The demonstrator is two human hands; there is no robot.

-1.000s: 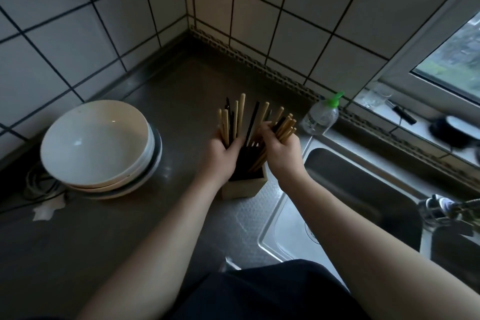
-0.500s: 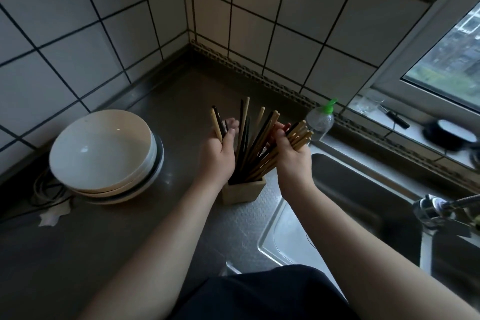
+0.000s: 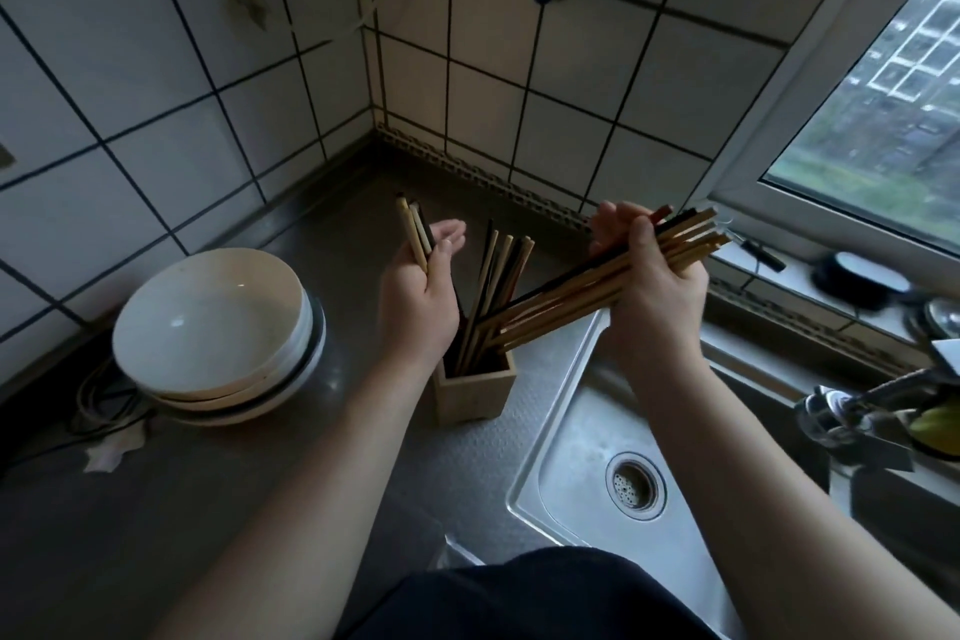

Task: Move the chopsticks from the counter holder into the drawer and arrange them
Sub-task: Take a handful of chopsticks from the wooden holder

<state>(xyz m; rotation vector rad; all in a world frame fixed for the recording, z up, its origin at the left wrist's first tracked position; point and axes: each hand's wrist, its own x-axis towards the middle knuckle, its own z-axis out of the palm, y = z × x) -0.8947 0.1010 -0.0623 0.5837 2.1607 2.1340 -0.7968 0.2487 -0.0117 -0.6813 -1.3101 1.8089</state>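
While several chopsticks (image 3: 496, 276) stand in the wooden holder (image 3: 475, 392) on the counter (image 3: 249, 509), I note the right hand (image 3: 657, 288) curled tight round a large bundle (image 3: 566, 288); left hand (image 3: 421, 307) thumb-pins a few sticks (image 3: 415, 231), fingers (image 3: 450, 230) extended
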